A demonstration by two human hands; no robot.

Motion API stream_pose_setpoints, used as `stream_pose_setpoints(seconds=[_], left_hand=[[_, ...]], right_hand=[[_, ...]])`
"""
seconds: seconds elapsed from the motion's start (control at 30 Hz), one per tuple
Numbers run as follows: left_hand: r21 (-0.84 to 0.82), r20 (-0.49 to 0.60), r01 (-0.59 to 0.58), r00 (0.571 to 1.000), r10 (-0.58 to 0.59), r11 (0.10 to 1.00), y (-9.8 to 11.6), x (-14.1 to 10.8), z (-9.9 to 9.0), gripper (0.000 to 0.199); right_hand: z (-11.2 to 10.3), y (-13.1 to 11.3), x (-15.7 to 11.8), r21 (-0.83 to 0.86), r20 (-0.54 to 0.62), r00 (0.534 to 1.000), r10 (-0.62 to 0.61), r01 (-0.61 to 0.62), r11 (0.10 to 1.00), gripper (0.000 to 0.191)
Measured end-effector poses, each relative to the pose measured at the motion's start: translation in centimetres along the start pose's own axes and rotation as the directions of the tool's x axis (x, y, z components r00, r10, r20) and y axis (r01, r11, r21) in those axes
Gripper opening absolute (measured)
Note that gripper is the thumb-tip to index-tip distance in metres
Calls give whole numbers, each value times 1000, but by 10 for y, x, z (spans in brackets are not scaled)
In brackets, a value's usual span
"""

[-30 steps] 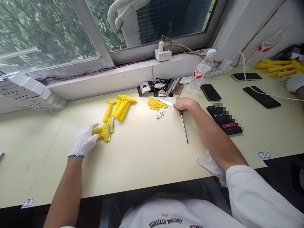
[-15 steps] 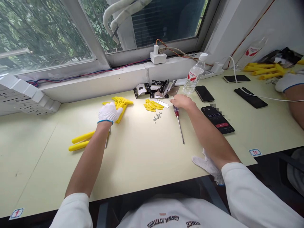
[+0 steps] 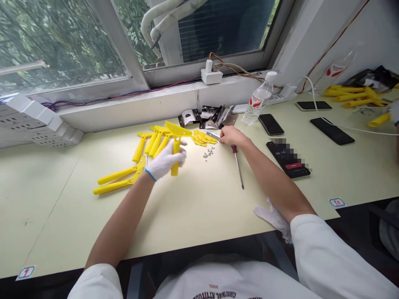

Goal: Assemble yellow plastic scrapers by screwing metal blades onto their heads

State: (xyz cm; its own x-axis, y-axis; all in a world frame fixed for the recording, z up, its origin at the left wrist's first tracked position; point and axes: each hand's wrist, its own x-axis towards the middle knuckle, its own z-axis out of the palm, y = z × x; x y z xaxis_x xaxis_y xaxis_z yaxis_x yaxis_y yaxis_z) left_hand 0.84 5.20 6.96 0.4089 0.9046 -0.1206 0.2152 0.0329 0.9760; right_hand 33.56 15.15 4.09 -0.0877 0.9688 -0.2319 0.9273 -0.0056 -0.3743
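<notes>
My left hand (image 3: 168, 160), in a white glove, grips the handle of a yellow scraper (image 3: 176, 143) raised above the table. Behind it lie several more yellow scrapers (image 3: 152, 142), and two with metal blades (image 3: 116, 181) lie at the left. My bare right hand (image 3: 233, 136) pinches the right end of a thin metal blade (image 3: 212, 134). Beside that blade is a pile of flat yellow pieces (image 3: 201, 138), with small screws (image 3: 208, 153) in front. A screwdriver (image 3: 238, 166) lies below my right hand, its handle partly hidden.
Black packaging (image 3: 215, 116) and a water bottle (image 3: 258, 99) stand near the window ledge. Phones (image 3: 271, 124) lie to the right, and a white glove (image 3: 274, 218) is by the front edge. Another person's gloved hand (image 3: 394, 111) holds something yellow at far right.
My left hand has lifted a yellow scraper from the group and moved right and nearer. My right hand has shifted slightly left onto the metal blade. The other person's hand now holds something yellow.
</notes>
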Motion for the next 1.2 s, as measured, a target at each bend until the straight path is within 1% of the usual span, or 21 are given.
stream_pose_setpoints(seconds=[0.03,0.07,0.13,0.17,0.23,0.3,0.33,0.37,0.4,0.43,0.47,0.5,0.53,0.57,0.63,0.7,0.77,0.83,1.03,1.2], left_hand=[[-164,55,-4,998,13,986,-6,-10,15,61],[-286,90,7,996,19,958,-13,-19,28,64],[-444,124,31,992,27,896,-24,-32,48,66],[-482,147,47,989,28,875,-29,-36,55,64],[-529,167,66,986,27,846,-36,-40,62,59],[-555,143,70,990,12,829,-41,-40,64,53],[-563,120,65,993,4,824,-42,-40,64,49],[-568,92,55,996,-3,821,-44,-39,65,45],[-567,67,43,998,-6,822,-45,-37,65,42],[-562,48,32,999,-6,827,-46,-37,65,39],[-553,35,23,999,-4,833,-47,-36,65,38],[-542,28,16,1000,-1,840,-47,-36,65,38],[-531,25,12,1000,2,847,-48,-36,65,39],[-523,24,9,1000,5,852,-48,-36,66,41],[-515,29,10,1000,6,857,-47,-37,66,43],[-518,31,14,1000,3,855,-46,-37,67,44],[-525,32,16,999,1,851,-45,-38,68,45],[-529,28,13,1000,3,848,-44,-38,68,44],[-520,40,11,999,11,854,-44,-38,68,43],[-513,56,17,998,14,858,-44,-39,68,45]], right_hand=[[-1,0,0,8,-16,1000,-7,7,1000,6],[-3,1,0,18,-40,999,-18,19,1000,7],[-8,2,-1,41,-88,995,-43,46,998,15],[-12,2,-2,57,-114,992,-56,63,996,18],[-21,-2,-9,114,-172,980,-103,124,986,20],[-30,-13,-21,228,-201,959,-200,245,942,14],[-33,-21,-28,303,-166,949,-268,308,902,12],[-35,-29,-36,383,-94,929,-358,366,848,10],[-36,-39,-43,451,13,890,-455,401,797,8],[-35,-48,-50,494,119,840,-530,413,765,7],[-34,-56,-57,508,204,797,-568,410,758,8],[-31,-63,-61,501,268,765,-585,408,763,10],[-28,-69,-65,475,315,745,-588,413,777,12],[-26,-73,-67,438,345,736,-582,423,793,14],[-21,-76,-68,364,372,734,-568,448,817,19],[-17,-76,-66,322,376,743,-554,456,830,20],[-15,-76,-65,312,381,744,-549,455,834,16],[-13,-77,-66,304,400,735,-548,458,835,11],[-11,-85,-71,266,421,730,-539,469,842,13],[-12,-85,-70,256,485,723,-493,422,870,8]])
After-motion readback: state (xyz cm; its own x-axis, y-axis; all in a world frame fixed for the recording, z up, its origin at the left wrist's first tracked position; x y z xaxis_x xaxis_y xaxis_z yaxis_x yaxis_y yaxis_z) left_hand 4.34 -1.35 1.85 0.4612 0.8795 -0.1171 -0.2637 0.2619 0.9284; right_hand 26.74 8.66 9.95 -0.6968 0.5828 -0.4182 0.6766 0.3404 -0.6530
